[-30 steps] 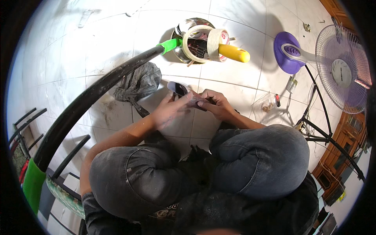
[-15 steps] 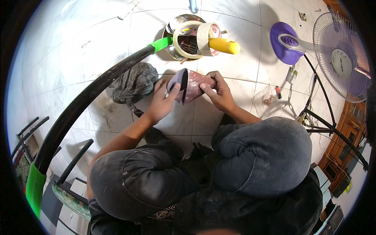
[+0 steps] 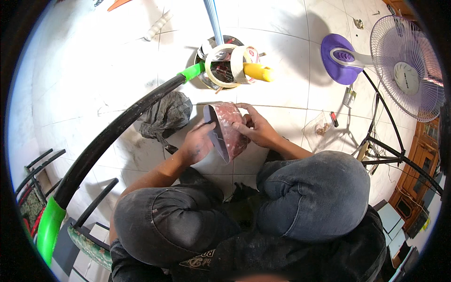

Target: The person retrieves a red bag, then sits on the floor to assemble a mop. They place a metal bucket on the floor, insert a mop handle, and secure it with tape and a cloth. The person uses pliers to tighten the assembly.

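A curled sheet of sandpaper is between my hands, above the floor and in front of my knees. Its reddish-brown face has whitish smears, and its inner side is grey. My left hand grips the left edge, thumb inside the curl and fingers mostly hidden. On the opposite side my right hand pinches the sheet, with the thumb on the reddish face and the fingers behind. A crumpled black plastic bag lies left of my left hand.
Beyond the sheet stands a round container with masking tape rolls and a yellow handle. A black curved tube with green ends arches across the left. At right are a purple-based fan, a red lighter and a clear bag.
The sandpaper has come nearer to me and turned, its curl now opening wider toward my left hand. Both hands still hold it. The whole view has shifted a little, showing more floor beyond.
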Tool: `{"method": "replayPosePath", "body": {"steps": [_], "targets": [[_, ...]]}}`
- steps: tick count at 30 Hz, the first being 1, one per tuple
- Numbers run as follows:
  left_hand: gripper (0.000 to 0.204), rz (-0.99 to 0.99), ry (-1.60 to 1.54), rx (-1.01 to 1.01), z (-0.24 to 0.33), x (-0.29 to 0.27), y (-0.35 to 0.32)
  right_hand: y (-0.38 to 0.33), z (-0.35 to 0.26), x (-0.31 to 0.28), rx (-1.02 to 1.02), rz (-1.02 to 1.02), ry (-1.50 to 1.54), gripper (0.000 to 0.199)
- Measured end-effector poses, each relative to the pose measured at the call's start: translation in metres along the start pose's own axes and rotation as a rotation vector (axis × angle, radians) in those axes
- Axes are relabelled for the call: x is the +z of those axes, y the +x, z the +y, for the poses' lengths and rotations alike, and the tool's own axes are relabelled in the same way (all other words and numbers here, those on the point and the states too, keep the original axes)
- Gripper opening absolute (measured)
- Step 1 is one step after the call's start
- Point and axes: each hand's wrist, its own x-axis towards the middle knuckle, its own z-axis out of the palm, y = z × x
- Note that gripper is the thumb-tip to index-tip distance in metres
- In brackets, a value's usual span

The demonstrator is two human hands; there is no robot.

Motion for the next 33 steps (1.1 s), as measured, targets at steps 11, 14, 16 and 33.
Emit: {"method": "replayPosePath", "body": {"steps": [11, 14, 16, 33], "targets": [[0.040, -0.034, -0.011, -0.046, -0.002, -0.014, 0.001, 0.022, 0.023, -0.005, -0.490, -0.082, -0.519, 0.087], [0.044, -0.186, 0.636, 0.117, 0.003, -0.018, -0.008, 0.015, -0.006, -0.002, -0.601, -0.135, -0.818, 0.078], [0.054, -0.159, 0.561, -0.002, 0.006, -0.012, -0.002, 0.023, 0.011, -0.011, -0.619, -0.064, -0.728, 0.061], [0.059, 0.086, 1.018, -0.144, 0.019, 0.040, -0.001, 0.019, 0.025, 0.008, -0.086, 0.026, 0.022, 0.074]]}}
